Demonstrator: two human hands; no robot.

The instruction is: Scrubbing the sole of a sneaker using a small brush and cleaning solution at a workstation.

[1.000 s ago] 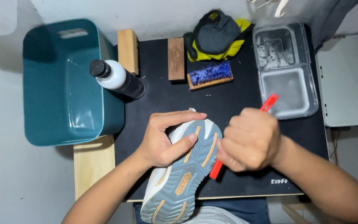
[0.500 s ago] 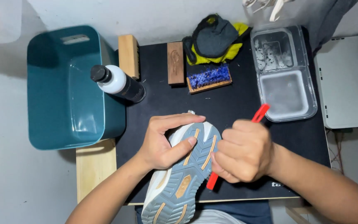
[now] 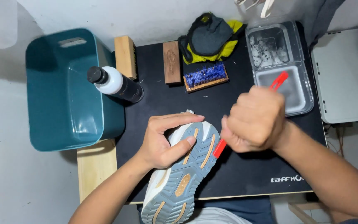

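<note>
Black mat [image 3: 245,174] over a small wooden table. Right hand [image 3: 255,120] is fisting tight around a red brush handle [image 3: 278,80], working its tip at the shoe [image 3: 179,174] edge; left hand [image 3: 162,139] is pinching the toe. Scrubbing step; next needs steadier grip. Sole is facing up, grey-blue with tan patches, hanging off the near edge.

The right hand [image 3: 255,120] hides the middle of the thin red plastic brush handle [image 3: 279,80]. The grey-and-tan-soled white sneaker [image 3: 179,182] is cut off at its heel by the bottom edge.
</note>
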